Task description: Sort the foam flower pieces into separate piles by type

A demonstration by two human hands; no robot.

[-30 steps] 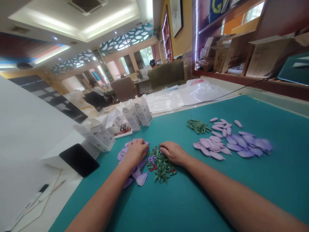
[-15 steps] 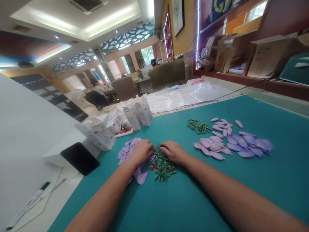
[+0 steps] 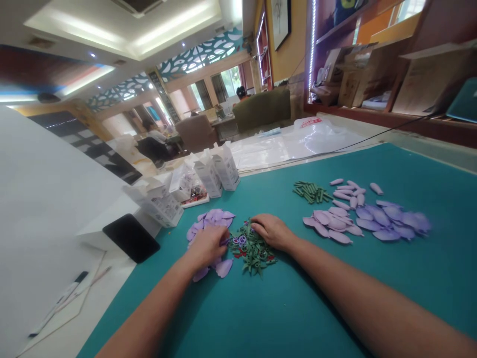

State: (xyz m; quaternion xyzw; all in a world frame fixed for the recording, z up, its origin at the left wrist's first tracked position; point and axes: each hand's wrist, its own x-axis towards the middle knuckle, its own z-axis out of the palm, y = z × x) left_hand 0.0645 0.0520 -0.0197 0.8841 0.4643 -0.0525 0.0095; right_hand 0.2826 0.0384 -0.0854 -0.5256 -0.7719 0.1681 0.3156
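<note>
A heap of small green leaf-like plastic pieces (image 3: 255, 258) lies in front of me, mixed with purple rings (image 3: 241, 240) and a few red bits (image 3: 240, 253). My left hand (image 3: 211, 242) is at the heap's left side with its fingers curled together; whatever they pinch is hidden. Under and around that hand spreads a pile of lilac petals (image 3: 214, 217). On the heap's upper right edge, my right hand (image 3: 271, 230) rests with bent fingers among the green pieces, its fingertips partly hidden.
Right of my hands lie green sticks (image 3: 312, 192), pale pink bud shapes (image 3: 348, 193), pink petals (image 3: 333, 223) and purple petals (image 3: 391, 221) on the teal mat (image 3: 298, 318). White boxes (image 3: 226, 166) and a black tablet-like device (image 3: 131, 237) stand at left. People sit in the background.
My left hand has drawn back to the left and toward me, off the green heap's edge, uncovering more lilac petals and purple rings. My right hand stays by the heap.
</note>
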